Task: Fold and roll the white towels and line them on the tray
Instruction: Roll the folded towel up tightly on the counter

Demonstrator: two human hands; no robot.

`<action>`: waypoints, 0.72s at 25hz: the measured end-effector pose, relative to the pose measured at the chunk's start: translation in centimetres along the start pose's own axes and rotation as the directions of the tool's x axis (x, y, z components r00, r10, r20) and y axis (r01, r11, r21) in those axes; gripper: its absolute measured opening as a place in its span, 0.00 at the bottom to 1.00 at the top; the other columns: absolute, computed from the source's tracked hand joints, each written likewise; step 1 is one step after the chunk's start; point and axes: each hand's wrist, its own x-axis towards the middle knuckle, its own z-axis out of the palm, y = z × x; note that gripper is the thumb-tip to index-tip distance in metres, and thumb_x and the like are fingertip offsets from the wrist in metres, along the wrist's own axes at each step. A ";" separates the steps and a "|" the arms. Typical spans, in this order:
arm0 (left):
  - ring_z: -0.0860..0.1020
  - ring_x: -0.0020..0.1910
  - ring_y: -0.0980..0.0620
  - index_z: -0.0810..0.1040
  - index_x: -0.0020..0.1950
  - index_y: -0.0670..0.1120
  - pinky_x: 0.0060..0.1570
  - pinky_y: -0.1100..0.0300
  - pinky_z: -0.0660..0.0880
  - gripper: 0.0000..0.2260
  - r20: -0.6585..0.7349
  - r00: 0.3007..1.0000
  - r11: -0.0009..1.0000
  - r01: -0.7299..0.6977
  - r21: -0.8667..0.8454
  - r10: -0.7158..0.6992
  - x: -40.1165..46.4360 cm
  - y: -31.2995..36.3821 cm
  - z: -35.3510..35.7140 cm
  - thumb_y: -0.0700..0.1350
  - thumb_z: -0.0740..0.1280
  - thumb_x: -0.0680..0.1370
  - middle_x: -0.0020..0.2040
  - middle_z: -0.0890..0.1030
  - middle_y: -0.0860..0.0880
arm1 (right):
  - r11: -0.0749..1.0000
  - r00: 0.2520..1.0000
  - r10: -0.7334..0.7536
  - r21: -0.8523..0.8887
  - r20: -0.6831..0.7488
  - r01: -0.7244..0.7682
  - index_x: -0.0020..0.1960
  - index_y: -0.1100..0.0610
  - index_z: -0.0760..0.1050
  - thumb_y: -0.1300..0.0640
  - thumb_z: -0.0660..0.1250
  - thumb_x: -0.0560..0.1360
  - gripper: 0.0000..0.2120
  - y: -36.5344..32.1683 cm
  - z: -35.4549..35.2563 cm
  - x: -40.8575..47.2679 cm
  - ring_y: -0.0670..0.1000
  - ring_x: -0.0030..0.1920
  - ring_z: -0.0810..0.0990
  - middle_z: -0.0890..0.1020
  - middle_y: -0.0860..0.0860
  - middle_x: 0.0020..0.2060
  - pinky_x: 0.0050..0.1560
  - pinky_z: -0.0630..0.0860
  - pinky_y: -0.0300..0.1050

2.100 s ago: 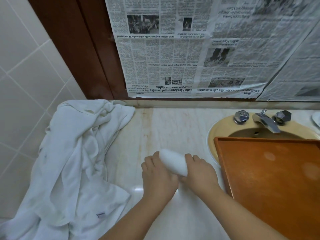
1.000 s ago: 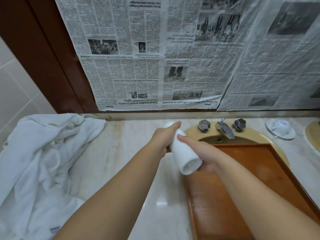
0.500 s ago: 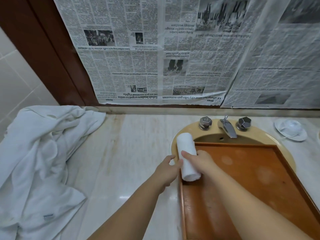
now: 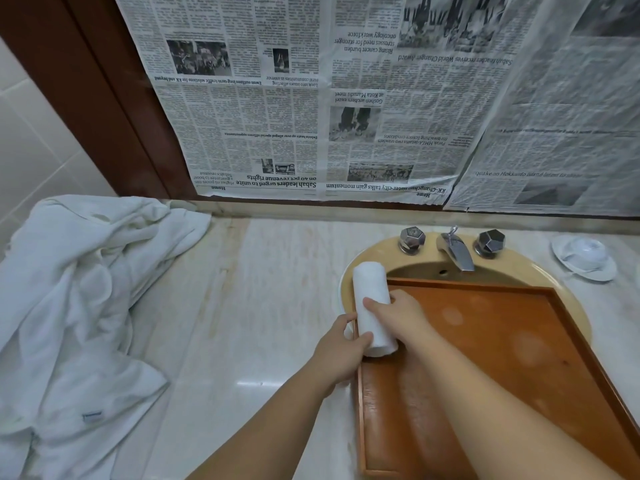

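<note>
One big heap of white towels [image 4: 79,299] takes up the left of the marble counter [image 4: 263,306], loose and unfolded, lying against the tiled wall and well apart from the work; I'd judge it is kept there as the stock to draw from, out of the way of the tray. Next in size, the wooden tray [image 4: 502,341] lies across the yellow basin [image 4: 363,261], its far edge just short of the tap [image 4: 457,252], so the sink serves as a stand and the bare counter between heap and tray is left for folding. Apart from the roll at its left edge, the visible part of the tray's floor is bare, so this looks like the first of the row. The rolled towel [image 4: 372,306] lies lengthwise along the tray's left rim, its far end poking past the tray's far corner over the basin; starting hard against one side probably leaves room for the others to line up beside it. The right hand [image 4: 398,315] is curled over the roll from the tray side, fingers clamped on it, while the left hand [image 4: 341,348] pinches its near end from the counter side, thumb on the cloth, likely to stop it unwinding as it settles. Beyond the basin on the right sits a small white dish [image 4: 585,258]
</note>
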 end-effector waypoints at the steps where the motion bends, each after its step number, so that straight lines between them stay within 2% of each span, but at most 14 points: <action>1: 0.83 0.53 0.51 0.67 0.73 0.67 0.56 0.49 0.83 0.25 -0.005 1.000 1.000 -0.006 -0.007 0.006 0.1 0.0 0.1 0.60 0.66 0.75 0.58 0.82 0.50 | 1.000 1.000 -0.005 -0.008 -0.003 0.005 0.63 0.51 0.71 0.37 0.72 0.73 0.26 -0.1 -0.2 -0.1 0.54 0.53 0.81 0.79 0.47 0.54 0.53 0.78 0.52; 3: 0.83 0.53 0.51 0.67 0.72 0.66 0.55 0.49 0.83 0.25 -0.003 1.000 1.000 -0.008 -0.007 0.008 0.0 0.2 0.2 0.59 0.66 0.75 0.58 0.81 0.51 | 0.999 1.000 0.005 -0.046 0.009 -0.005 0.63 0.51 0.67 0.40 0.71 0.74 0.25 -0.3 -0.5 -0.2 0.54 0.52 0.80 0.78 0.47 0.52 0.53 0.79 0.53; 9: 0.82 0.53 0.49 0.66 0.74 0.64 0.56 0.47 0.83 0.26 0.009 1.000 1.000 0.004 -0.023 -0.004 -0.3 0.6 0.2 0.55 0.65 0.76 0.58 0.81 0.51 | 0.999 0.999 0.028 -0.046 0.045 -0.026 0.66 0.54 0.67 0.40 0.73 0.72 0.30 -0.6 -0.9 -0.3 0.55 0.53 0.81 0.79 0.50 0.56 0.53 0.79 0.53; 12: 0.83 0.53 0.49 0.67 0.73 0.63 0.57 0.48 0.83 0.25 0.008 1.000 0.999 0.002 -0.035 -0.002 -0.1 0.5 0.2 0.54 0.65 0.76 0.58 0.81 0.50 | 0.997 1.000 0.013 -0.081 0.014 -0.012 0.65 0.55 0.68 0.38 0.74 0.71 0.32 -0.5 -1.0 -0.6 0.54 0.53 0.81 0.80 0.49 0.55 0.48 0.77 0.50; 15: 0.83 0.52 0.49 0.67 0.73 0.63 0.57 0.46 0.83 0.25 0.003 1.000 0.999 -0.007 -0.042 0.007 0.0 0.2 0.2 0.54 0.64 0.76 0.57 0.82 0.50 | 0.990 0.999 -0.042 -0.135 -0.026 0.038 0.63 0.53 0.70 0.35 0.73 0.71 0.30 -0.4 -0.8 -0.9 0.51 0.48 0.80 0.80 0.46 0.48 0.41 0.74 0.48; 18: 0.82 0.54 0.50 0.65 0.75 0.63 0.57 0.49 0.82 0.26 0.006 0.999 0.998 -0.039 -0.039 0.039 0.0 0.1 -0.1 0.56 0.64 0.77 0.59 0.80 0.51 | 0.986 0.998 -0.050 -0.164 -0.047 0.042 0.64 0.53 0.70 0.34 0.71 0.73 0.30 -0.6 -0.7 -1.3 0.53 0.50 0.81 0.81 0.48 0.52 0.48 0.78 0.51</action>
